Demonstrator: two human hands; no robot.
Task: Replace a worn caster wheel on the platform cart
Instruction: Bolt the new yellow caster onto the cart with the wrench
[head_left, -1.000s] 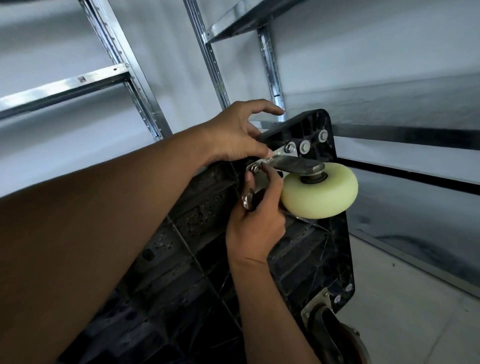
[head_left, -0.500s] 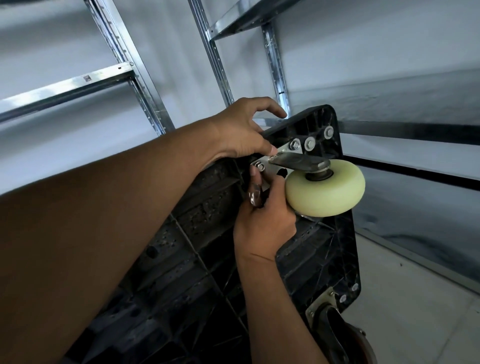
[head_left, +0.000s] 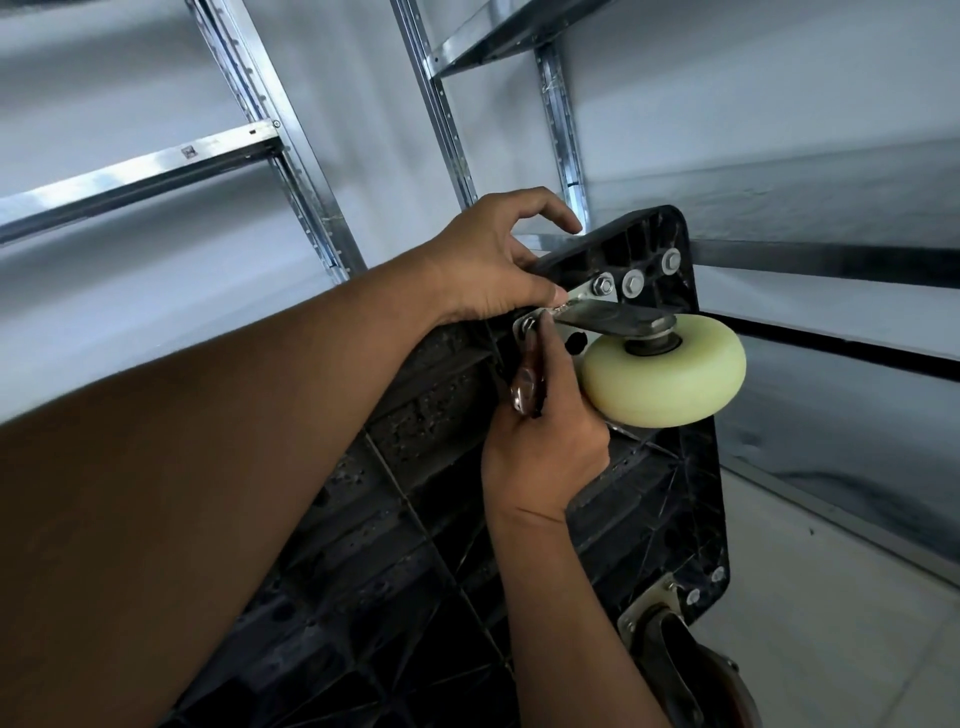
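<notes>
The black platform cart (head_left: 415, 519) stands on its side with its ribbed underside facing me. A pale yellow caster wheel (head_left: 670, 379) on a metal bracket sits at its upper corner, and the mounting plate (head_left: 602, 291) shows nuts and washers. My left hand (head_left: 493, 260) grips the cart's top edge, with the thumb against the plate. My right hand (head_left: 545, 447) is closed on a small metal wrench (head_left: 527, 384), whose head sits on the bolt at the plate's left corner. My fingers partly hide the bolt.
A dark, worn-looking caster (head_left: 675, 670) is mounted at the cart's lower corner. Metal shelving uprights and rails (head_left: 291, 156) stand behind the cart against a white wall. Pale floor (head_left: 831, 623) lies to the right.
Both hands keep their hold and the wrench stays on the same bolt. The whole scene has drifted slightly right in the view. No clear turn of the wrench shows.
</notes>
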